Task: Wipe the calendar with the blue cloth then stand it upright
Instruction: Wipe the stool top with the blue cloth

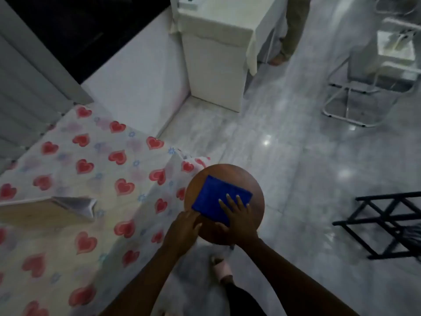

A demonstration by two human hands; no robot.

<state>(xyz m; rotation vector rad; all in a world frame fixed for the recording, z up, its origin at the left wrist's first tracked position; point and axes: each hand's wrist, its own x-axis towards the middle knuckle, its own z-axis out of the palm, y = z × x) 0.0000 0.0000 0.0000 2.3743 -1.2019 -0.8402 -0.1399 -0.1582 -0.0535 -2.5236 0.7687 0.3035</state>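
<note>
Both hands are at the round wooden stool (255,215), where the folded blue cloth (218,197) lies flat on the seat. The right hand (239,217) rests spread, palm down, on the near corner of the cloth, pressing it but not gripping it. The left hand (184,226) has its fingers loosely extended, the tips touching the cloth's near-left edge at the rim of the seat; it holds nothing. The calendar (75,205) lies well apart to the left, on the bench (68,156) covered with a heart-print sheet. It looks like a tent-shaped desk calendar tipped on its side, its long axis running roughly left to right, its open triangular end facing the hands; the blur makes finer detail uncertain. So the cloth sits under the hands and the calendar is off to their left, nearer the left hand than the right. Judging from this, wiping has not begun: the cloth must first be picked up, probably by the right hand already on it, then carried leftward across the bench edge, while the left hand is better placed to steady the calendar.
</note>
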